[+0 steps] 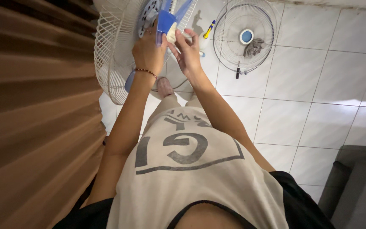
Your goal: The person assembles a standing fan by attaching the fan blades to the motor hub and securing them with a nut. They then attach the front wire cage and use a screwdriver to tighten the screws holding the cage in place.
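White tiled floor (318, 85), brown curtain (34, 106)

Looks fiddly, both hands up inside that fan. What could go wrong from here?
The left hand and right hand grip the blue blade hub close to the rear wire guard; fingers could scrape on the wires. The loose front guard and screwdriver on the floor could trip someone.

White tiled floor (318, 85), detached fan grille (245, 36), screwdriver (209, 29)

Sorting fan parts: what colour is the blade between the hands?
Translucent blue fan blade, seen in the head view, held by both hands.
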